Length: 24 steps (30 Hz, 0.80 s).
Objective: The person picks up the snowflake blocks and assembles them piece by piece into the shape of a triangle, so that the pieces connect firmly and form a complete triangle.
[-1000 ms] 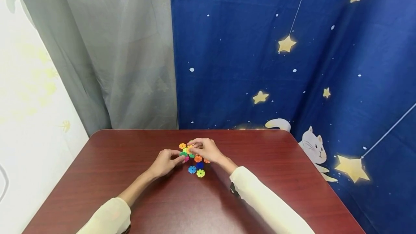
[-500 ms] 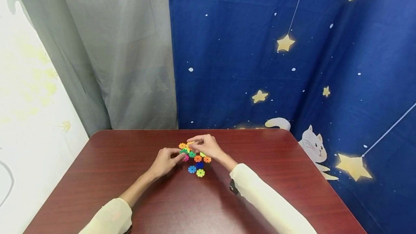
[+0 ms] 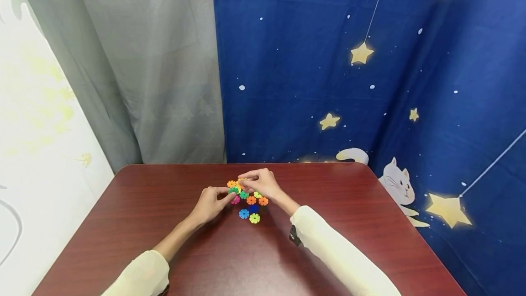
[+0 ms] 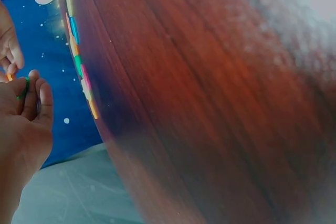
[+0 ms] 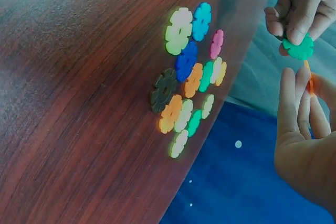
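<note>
My left hand pinches a green notched plastic building disc between thumb and fingers, its flat face showing in the right wrist view. My right hand pinches an orange building disc, seen nearly edge-on with its rim right at the green disc's lower edge. Both hands are raised above the far part of the table, fingertips close together. In the left wrist view, the left hand shows a sliver of green between its fingers. Near the hands lie several loose discs, among them a dark blue disc and a pink disc.
A reddish-brown wooden table carries the flat-lying discs, including a light blue disc and a yellow-green disc nearest me. A grey curtain and a blue star-patterned curtain hang behind the table's far edge.
My right hand has risen slightly away from the table, uncovering more of the loose discs beside it. Both hands keep their pinch on the discs, and the left hand has hardly moved.
</note>
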Each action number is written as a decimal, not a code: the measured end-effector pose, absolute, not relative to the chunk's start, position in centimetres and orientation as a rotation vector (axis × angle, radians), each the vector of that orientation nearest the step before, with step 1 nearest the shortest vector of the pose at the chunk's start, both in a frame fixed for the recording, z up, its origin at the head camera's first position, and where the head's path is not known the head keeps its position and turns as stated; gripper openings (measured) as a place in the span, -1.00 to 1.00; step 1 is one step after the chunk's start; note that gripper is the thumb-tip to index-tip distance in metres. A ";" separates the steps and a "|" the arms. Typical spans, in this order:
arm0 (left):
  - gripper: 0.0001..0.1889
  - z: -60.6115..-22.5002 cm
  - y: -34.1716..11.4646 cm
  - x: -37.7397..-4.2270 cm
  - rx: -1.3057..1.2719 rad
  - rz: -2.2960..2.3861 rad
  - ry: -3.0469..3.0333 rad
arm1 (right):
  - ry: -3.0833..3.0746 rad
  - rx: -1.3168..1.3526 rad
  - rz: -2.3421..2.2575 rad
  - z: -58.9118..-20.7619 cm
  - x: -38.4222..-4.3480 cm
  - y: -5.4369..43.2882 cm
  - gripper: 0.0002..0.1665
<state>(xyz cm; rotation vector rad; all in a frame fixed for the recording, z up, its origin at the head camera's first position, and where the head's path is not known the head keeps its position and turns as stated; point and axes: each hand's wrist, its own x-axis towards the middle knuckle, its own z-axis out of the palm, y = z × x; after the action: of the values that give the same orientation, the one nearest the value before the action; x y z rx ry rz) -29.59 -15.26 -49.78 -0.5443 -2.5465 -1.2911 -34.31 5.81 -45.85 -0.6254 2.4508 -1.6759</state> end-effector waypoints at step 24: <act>-0.87 -49.8 -15.2 -29.8 -0.535 -1.251 -2.557 | 2.515 -0.686 -1.621 -45.3 -34.2 5.4 -0.73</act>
<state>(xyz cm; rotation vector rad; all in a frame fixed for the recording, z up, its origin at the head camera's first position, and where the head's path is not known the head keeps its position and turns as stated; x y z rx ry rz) -29.79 -15.18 -49.75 -0.5349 -2.5571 -1.2514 -34.21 5.35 -45.31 -0.6858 2.5145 -1.6205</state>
